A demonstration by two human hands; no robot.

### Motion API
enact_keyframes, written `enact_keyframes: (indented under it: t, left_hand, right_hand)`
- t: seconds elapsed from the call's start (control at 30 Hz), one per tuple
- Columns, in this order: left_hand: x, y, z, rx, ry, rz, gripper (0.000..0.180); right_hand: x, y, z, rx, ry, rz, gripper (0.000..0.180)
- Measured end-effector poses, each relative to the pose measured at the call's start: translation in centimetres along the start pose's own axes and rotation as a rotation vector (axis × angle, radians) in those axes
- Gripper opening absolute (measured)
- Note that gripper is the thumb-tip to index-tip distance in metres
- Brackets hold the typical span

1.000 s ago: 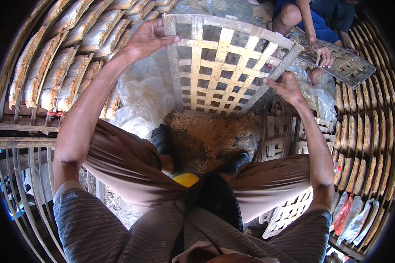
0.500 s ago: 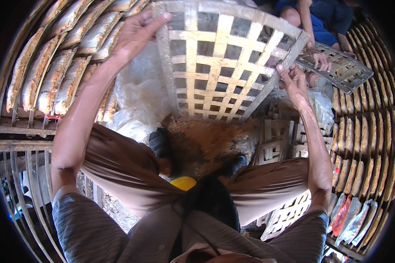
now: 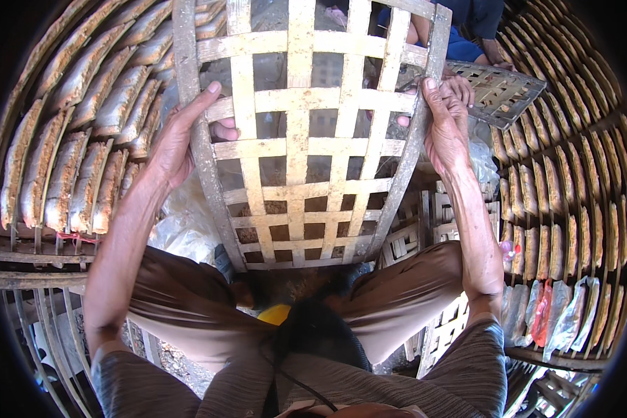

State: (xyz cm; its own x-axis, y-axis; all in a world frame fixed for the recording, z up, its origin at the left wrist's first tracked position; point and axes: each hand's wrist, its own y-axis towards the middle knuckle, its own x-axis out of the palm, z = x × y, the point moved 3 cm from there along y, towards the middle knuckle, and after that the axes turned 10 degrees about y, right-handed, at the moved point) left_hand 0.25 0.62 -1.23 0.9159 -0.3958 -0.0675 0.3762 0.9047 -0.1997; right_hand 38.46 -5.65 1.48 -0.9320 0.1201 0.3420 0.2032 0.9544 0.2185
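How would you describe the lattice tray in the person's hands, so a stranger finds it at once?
Between the racks of flat cakes, look at the picture's middle. The woven lattice tray is held by the left hand and right hand, the largest and nearest; a smaller grey tray lies behind.

- Lattice tray [image 3: 303, 146]: woven flat bamboo or wood strips, pale, matt, dusty and rough-edged.
- Racks [image 3: 70, 139]: weathered wooden slats carrying crusty, matt brown slabs.
- Sheet [image 3: 181, 223]: thin clear plastic, crinkled, slightly glossy.
- Shorts [image 3: 188, 313]: brown cloth, matt.
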Motion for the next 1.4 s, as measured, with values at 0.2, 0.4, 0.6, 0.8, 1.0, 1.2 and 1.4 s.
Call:
enact_keyframes:
  t: [0.2,0.4,0.6,0.8,1.0,1.2,1.4]
  left_hand:
    - [-0.3,-2.4,3.9,0.139,0.047,0.083,0.056]
    - [0.7,-6.3,3.5,0.185,-0.006,0.33,0.056]
    - [1.6,-8.5,2.9,0.176,0.047,0.402,0.052]
    - [1.6,-9.8,2.7,0.181,0.078,0.473,0.047]
    - [2.1,-9.6,2.1,0.186,0.066,0.431,0.048]
    - [2.6,-8.9,2.1,0.22,0.076,0.434,0.048]
    - [2.6,-8.5,1.6,0.239,0.078,0.415,0.047]
  right_hand:
    - [0.6,2.1,-2.9,-0.081,0.015,-0.011,0.035]
    - [3.8,3.0,-2.8,-0.29,-0.374,0.118,0.044]
    - [4.1,-1.4,-0.5,-0.59,-0.903,-0.039,0.043]
    - [4.2,-1.8,0.8,-0.644,-1.111,-0.041,0.035]
    - [4.6,-1.6,1.2,-0.8,-1.246,-0.029,0.021]
    - [4.1,-1.2,0.5,-0.799,-1.282,-0.07,0.011]
    - [3.2,-0.7,0.1,-0.794,-1.338,0.023,0.01]
